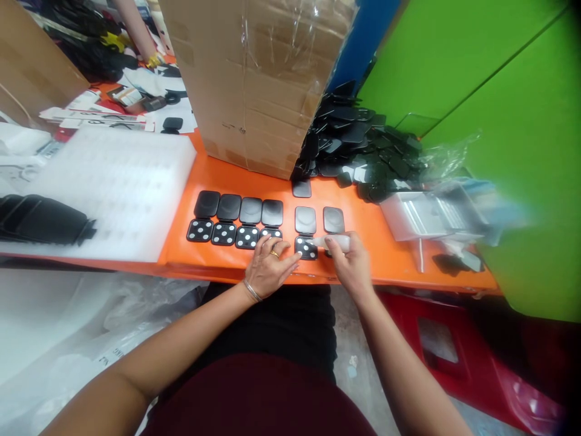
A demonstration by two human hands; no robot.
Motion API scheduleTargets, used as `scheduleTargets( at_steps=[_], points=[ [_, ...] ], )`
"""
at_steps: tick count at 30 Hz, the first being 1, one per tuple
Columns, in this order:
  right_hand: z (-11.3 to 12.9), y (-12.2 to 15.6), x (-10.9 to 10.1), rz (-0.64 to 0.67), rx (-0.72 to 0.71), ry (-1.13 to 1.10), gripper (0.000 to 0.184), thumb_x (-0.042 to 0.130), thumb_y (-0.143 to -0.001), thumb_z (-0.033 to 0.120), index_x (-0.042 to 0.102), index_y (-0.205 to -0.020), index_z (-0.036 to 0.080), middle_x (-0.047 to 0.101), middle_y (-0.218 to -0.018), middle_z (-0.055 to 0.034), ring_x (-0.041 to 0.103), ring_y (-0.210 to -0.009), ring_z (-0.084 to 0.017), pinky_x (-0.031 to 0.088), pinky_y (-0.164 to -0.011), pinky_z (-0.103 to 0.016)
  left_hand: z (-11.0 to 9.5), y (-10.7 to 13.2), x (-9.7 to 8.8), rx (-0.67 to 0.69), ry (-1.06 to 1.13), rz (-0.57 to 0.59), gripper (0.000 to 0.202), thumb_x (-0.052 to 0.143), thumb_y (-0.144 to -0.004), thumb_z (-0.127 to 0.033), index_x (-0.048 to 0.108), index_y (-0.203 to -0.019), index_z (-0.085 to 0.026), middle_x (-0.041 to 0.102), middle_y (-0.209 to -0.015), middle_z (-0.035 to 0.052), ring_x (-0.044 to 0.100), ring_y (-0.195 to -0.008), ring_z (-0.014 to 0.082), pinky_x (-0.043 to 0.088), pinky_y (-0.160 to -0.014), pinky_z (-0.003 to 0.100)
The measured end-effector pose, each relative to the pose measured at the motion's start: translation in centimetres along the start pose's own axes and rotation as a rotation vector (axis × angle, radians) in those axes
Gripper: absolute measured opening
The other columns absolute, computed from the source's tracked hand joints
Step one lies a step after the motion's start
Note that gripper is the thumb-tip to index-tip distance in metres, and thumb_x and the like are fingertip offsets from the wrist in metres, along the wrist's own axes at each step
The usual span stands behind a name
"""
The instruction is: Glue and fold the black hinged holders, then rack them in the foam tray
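My right hand (351, 263) is closed around a white bottle (338, 243) with a narrow nozzle. Its tip points left, over a black hinged case (305, 221) that lies unfolded, with pale round dots on its near half. My left hand (267, 263) is open, thumb and fingers apart; the thumb reaches the near left edge of that case, and the fingers partly cover the dotted half of another unfolded case (272, 212). Three more unfolded dotted cases (229, 207) lie in a row to the left. Another case (333, 220) sits at the right, its near half mostly behind my right hand.
A tall cardboard box (258, 91) stands behind the row on the orange table (218, 175). A heap of black flat pieces (363, 139) lies to its right, near a white box (408, 215). At left are a white foam block (136, 181) and a dark object (40, 218).
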State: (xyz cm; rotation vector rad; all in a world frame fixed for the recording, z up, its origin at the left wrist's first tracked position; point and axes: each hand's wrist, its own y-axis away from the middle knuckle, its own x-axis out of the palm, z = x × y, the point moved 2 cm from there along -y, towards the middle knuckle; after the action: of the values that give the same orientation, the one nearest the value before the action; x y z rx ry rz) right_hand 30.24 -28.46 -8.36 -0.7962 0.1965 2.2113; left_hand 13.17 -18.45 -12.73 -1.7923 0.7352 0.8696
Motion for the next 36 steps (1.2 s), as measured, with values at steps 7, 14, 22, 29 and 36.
scheduleTargets(
  at_steps=[7, 14, 22, 29, 36],
  points=[
    [0.6, -0.4, 0.2, -0.005, -0.056, 0.072, 0.027, 0.056, -0.084, 0.046, 0.053, -0.081, 0.02, 0.063, -0.069, -0.0031, 0.06, -0.062, -0.02, 0.044, -0.057, -0.03, 0.0, 0.0, 0.0, 0.008, 0.0, -0.013, 0.025, 0.06, -0.086, -0.032, 0.067, -0.11, -0.029, 0.058, -0.111, 0.0067, 0.043, -0.11, 0.0256, 0.032, -0.105, 0.048],
    [0.7, -0.7, 0.3, -0.012, -0.035, 0.066, 0.027, 0.058, -0.083, 0.046, 0.053, -0.077, 0.02, 0.061, -0.065, -0.0021, 0.058, -0.057, -0.018, 0.043, -0.055, -0.029, 0.0, 0.0, 0.0, 0.01, 0.007, -0.01, 0.025, 0.059, -0.086, -0.031, 0.067, -0.11, -0.029, 0.058, -0.11, 0.0064, 0.042, -0.11, 0.0251, 0.032, -0.105, 0.048],
    [0.7, -0.8, 0.3, -0.042, 0.009, 0.044, 0.027, 0.058, -0.082, 0.046, 0.053, -0.076, 0.02, 0.059, -0.062, -0.0011, 0.056, -0.054, -0.018, 0.042, -0.051, -0.029, 0.0, 0.0, 0.0, 0.007, 0.015, 0.006, 0.025, 0.058, -0.087, -0.031, 0.067, -0.11, -0.028, 0.058, -0.111, 0.0065, 0.042, -0.111, 0.0252, 0.031, -0.106, 0.048],
    [1.0, -0.5, 0.5, -0.044, -0.055, 0.105, 0.026, 0.056, -0.083, 0.045, 0.052, -0.077, 0.02, 0.059, -0.063, -0.0017, 0.057, -0.056, -0.018, 0.042, -0.054, -0.029, 0.0, 0.0, 0.0, 0.006, 0.014, 0.0, 0.025, 0.058, -0.086, -0.031, 0.066, -0.11, -0.029, 0.058, -0.111, 0.0061, 0.043, -0.111, 0.0247, 0.031, -0.106, 0.048],
    [1.1, -0.3, 0.6, -0.057, -0.074, 0.113, 0.026, 0.056, -0.084, 0.045, 0.051, -0.077, 0.021, 0.061, -0.066, -0.0028, 0.057, -0.059, -0.019, 0.043, -0.054, -0.029, 0.0, 0.0, 0.0, 0.004, 0.008, 0.006, 0.025, 0.059, -0.086, -0.031, 0.066, -0.11, -0.029, 0.058, -0.111, 0.0055, 0.044, -0.111, 0.0247, 0.032, -0.106, 0.048]
  ],
)
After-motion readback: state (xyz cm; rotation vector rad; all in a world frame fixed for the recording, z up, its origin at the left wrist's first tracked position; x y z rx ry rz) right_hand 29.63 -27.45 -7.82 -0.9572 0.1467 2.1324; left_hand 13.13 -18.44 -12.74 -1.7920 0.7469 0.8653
